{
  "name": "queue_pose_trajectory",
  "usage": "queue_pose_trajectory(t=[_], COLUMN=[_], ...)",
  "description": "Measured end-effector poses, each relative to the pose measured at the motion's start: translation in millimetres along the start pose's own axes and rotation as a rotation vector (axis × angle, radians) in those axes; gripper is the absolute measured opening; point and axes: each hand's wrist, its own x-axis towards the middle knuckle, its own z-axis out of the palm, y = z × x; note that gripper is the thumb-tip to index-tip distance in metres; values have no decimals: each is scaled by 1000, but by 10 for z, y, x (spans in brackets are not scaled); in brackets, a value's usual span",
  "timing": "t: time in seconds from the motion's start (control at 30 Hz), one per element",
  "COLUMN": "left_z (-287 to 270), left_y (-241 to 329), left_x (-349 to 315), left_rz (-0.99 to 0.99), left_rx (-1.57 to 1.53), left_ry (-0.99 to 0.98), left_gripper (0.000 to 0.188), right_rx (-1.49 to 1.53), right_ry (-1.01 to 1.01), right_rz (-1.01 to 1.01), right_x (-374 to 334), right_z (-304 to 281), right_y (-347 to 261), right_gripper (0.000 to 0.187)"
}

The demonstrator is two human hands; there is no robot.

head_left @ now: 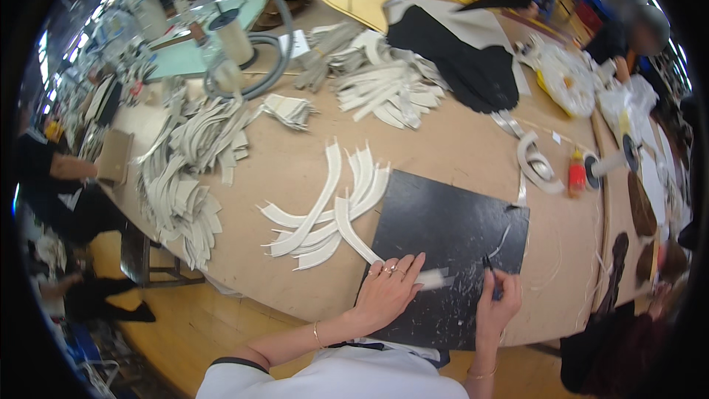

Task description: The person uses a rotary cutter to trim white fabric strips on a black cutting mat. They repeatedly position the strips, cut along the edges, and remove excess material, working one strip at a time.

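My left hand (389,284) lies palm down on a black cutting mat (450,214), fingers stretched out over a curved white fabric strip (353,230). The strip's blurred end (433,278) shows past my fingertips. Closed around a small dark pointed tool (489,266) is my right hand (498,301), over the mat's right part; the tool's exact kind is hard to make out. A thin white thread piece (502,240) lies on the mat beyond it. Left of the mat, several white strips with frayed ends (303,233) overlap in a loose pile.
Bundles of pale strips (185,199) cover the table's left side, with another heap (388,92) farther back. Black fabric (461,59) lies at the back. To the right are a tape roll (539,162), a red bottle (576,174) and a thread spool (613,166). Other people sit around the table.
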Motion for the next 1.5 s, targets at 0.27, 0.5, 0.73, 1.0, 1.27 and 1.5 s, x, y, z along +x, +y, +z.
queue_pose_trajectory(t=[0.27,0.5,0.73,1.0,1.27,1.5], left_z=[-19,65,-772,-1400,-601,339], left_y=[-43,-21,-68,-535,-808,-52], left_x=[55,-44,-262,-157,1078,2536], left_rz=[19,-13,-335,-662,-142,622], left_rx=[-7,5,-490,-319,-141,197], left_ry=[1,-27,169,455,324,106], left_gripper=[20,22,22,16,26,43], right_rx=[159,154,235,291,338,594], right_ry=[-42,-47,-29,-70,-24,109], right_rz=[97,91,87,51,247,542], right_x=[-157,-39,69,294,351,360], right_z=[86,-35,27,67,-232,-524], right_y=[-168,-23,-47,-166,197,636], right_gripper=[16,18,16,16,20,18])
